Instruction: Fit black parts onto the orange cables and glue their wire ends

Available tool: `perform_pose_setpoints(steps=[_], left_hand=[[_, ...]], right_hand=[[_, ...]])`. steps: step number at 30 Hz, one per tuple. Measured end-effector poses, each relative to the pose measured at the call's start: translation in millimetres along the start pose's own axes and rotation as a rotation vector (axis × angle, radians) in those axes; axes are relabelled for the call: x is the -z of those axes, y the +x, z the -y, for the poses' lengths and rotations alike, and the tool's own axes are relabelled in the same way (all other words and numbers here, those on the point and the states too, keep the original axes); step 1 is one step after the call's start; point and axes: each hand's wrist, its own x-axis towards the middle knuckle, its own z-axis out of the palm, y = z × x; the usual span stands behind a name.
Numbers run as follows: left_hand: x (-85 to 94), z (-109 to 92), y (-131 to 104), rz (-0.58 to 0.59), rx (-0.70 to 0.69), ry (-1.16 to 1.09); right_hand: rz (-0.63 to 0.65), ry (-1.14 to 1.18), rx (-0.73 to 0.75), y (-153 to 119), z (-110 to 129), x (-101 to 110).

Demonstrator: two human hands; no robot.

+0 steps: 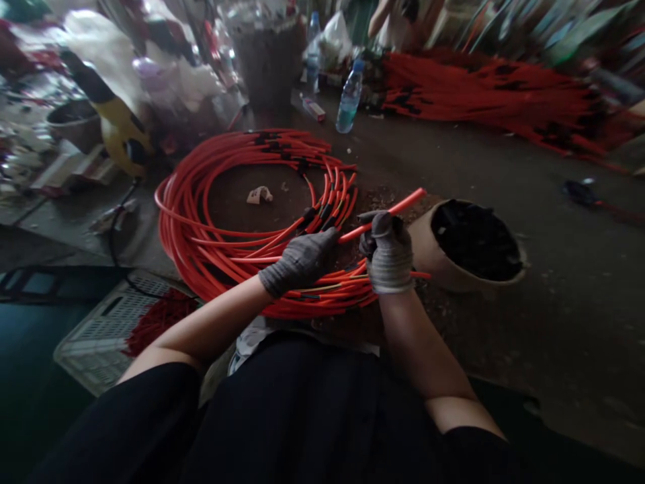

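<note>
A large coil of orange-red tubes [184, 222] with black bands lies on the dark work surface in front of me. One orange tube [407, 201] rises out toward the right, its end sticking up past my hands. My left hand [305, 259], in a grey glove, is closed around this tube above the coil's front right part. My right hand [387, 249], also gloved, grips the same tube closer to its end. Just right of it stands a round tan container [428, 245] filled with small black pieces [476, 238].
Behind the coil are a plastic bottle [349, 101], a small box [313, 109] and a grey bucket [267, 60]. More orange tubes [484, 94] lie at the back right. A yellow tool [121, 134] with a cable and a crate [101, 336] are at left. A person is partly visible behind.
</note>
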Motion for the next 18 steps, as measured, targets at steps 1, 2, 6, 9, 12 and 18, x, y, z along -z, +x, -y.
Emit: perform_pose_setpoints(steps=[1, 2, 6, 9, 12, 18], left_hand=[[0.3, 12.8, -4.5, 0.043, 0.058, 0.093], [1.2, 27.1, -8.9, 0.074, 0.135, 0.183], [0.7, 58.5, -18.1, -0.015, 0.375, 0.435], [-17.3, 31.9, -15.5, 0.161, 0.117, 0.357], [-39.2, -1.0, -12.0, 0.406, -0.116, 0.255], [-42.9, 0.1, -0.9, 0.452, -0.100, -0.137]], right_hand=[[-0.052, 0.038, -0.046, 4.4, 0.5, 3.9], [-0.127, 0.082, -0.099, 9.5, 0.0, 9.1], [-0.450, 0.242, -0.249, 30.6, -2.6, 38.2], [-0.509, 0.309, -0.303, 33.9, 0.3, 55.8], [-0.450, 0.259, -0.234, 22.7, 3.3, 69.8], [-0.507, 0.040, -0.016, -8.9, -0.9, 111.0]])
